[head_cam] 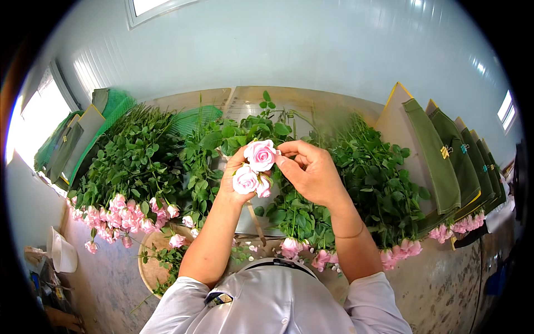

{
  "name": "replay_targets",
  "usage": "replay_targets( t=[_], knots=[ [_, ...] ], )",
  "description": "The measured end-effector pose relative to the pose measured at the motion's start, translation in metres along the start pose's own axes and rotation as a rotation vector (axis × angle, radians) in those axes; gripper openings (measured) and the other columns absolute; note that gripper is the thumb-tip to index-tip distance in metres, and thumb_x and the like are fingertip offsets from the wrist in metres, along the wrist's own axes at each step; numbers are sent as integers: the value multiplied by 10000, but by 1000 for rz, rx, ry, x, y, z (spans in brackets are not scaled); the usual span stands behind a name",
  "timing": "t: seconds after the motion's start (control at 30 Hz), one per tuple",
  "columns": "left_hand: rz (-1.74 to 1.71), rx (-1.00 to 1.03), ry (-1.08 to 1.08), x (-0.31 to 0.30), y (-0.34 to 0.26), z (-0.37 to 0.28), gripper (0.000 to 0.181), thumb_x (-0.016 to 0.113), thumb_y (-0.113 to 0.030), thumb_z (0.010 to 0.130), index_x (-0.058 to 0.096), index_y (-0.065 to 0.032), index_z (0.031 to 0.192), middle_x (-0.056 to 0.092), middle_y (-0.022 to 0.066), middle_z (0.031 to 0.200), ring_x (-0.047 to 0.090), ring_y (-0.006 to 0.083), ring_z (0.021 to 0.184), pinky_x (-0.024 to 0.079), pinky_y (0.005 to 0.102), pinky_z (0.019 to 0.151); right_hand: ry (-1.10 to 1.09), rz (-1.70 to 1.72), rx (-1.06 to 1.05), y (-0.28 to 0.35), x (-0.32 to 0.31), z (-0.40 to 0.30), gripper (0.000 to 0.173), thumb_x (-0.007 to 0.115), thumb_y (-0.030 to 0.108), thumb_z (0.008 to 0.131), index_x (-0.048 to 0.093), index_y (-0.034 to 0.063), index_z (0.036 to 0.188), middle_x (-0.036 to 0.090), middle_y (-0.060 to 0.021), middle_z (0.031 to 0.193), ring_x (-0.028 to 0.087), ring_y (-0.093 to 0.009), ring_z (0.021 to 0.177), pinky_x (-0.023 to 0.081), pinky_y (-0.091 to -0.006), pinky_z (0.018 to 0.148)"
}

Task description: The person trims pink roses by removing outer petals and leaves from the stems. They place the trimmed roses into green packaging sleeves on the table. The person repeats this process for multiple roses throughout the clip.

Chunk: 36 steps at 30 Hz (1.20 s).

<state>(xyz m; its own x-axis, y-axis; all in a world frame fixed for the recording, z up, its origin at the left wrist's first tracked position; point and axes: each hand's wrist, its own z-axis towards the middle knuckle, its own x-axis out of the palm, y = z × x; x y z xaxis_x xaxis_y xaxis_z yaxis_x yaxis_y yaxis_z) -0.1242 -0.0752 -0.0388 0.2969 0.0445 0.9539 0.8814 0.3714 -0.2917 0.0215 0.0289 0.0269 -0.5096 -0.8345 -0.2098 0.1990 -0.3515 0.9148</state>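
My left hand (232, 183) holds several pink roses just below their heads, above the middle of the worktable. The uppermost pink rose (260, 155) is wide open and faces me. Under it sit a second pink rose (245, 180) and a smaller, less opened rose (263, 186). Leafy stems (267, 125) extend beyond my hand, away from me. With thumb and forefinger, my right hand (311, 171) pinches the right edge of the uppermost rose, at an outer petal. The grip of my left fingers is partly hidden behind the blooms.
Rose piles lie left (125, 158) and right (371, 175), blooms over the table's near edge. Green fabric wraps with binder clips (431, 158) stand at right; green netting (119, 112) is at left. A round basket (146, 267) with cuttings and a white bucket (64, 252) stand below left.
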Motion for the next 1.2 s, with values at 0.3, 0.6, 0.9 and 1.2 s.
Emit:
replay_targets(
  t=[0.3, 0.6, 0.9, 1.2],
  knots=[
    [-6, -151, -6, 0, 8, -1, 177, 635, -168, 835, 604, -37, 950, 656, 103, 873, 652, 209, 744, 575, 360, 636, 75, -497, -275, 3, -20, 7, 131, 566, 105, 841, 605, -17, 870, 608, -177, 730, 593, -297, 613, 451, -372, 563],
    [27, -182, -110, -12, 10, -13, 168, 644, -160, 830, 612, -33, 935, 662, 111, 874, 657, 220, 749, 575, 380, 632, 339, -575, -83, 30, -57, 15, 175, 578, 161, 849, 607, -12, 846, 597, -127, 697, 570, -199, 602, 432, -325, 544],
    [404, -262, -192, -15, 23, -17, 228, 684, -132, 782, 610, 14, 942, 670, 131, 846, 670, 220, 768, 572, 350, 712, 280, -6, 399, -47, -43, 22, 425, 552, 333, 905, 561, -15, 1149, 645, -106, 930, 605, -127, 772, 504, -254, 625],
    [1133, -183, 30, -65, 113, -25, 224, 661, -199, 790, 618, -13, 909, 608, 14, 711, 542, 113, 614, 440, 284, 554, 108, 360, 558, -159, -32, -5, 177, 581, 66, 816, 618, -25, 963, 635, -74, 850, 607, -159, 722, 491, -312, 619]
  ],
)
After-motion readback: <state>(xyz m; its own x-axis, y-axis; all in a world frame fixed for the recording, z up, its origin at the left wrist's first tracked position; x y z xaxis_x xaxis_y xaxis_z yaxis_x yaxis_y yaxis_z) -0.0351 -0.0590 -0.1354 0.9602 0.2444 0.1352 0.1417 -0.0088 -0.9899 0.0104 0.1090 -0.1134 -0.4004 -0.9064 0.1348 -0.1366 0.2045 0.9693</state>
